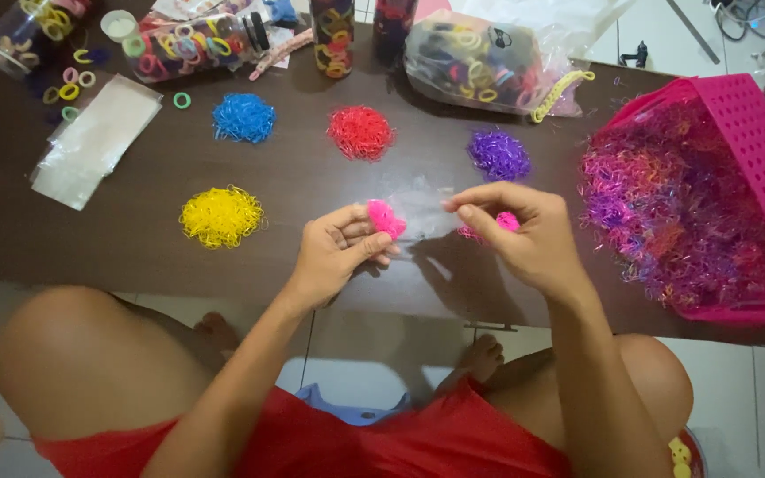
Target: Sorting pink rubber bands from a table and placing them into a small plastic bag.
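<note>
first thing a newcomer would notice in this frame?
Probably the pink basket at the right, heaped with mixed-colour elastic bands. Next, four sorted piles on the dark table: yellow pile, blue pile, red pile, purple pile. At centre, left hand and right hand pinch pink bands.

Bright, even light; soft blur

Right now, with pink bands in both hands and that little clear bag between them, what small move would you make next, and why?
Probably slip the pink bands pinched in the left hand into the small clear bag. The right hand seems to hold the bag's edge, with more pink bands under it, and the bands sit right beside the bag.
</note>
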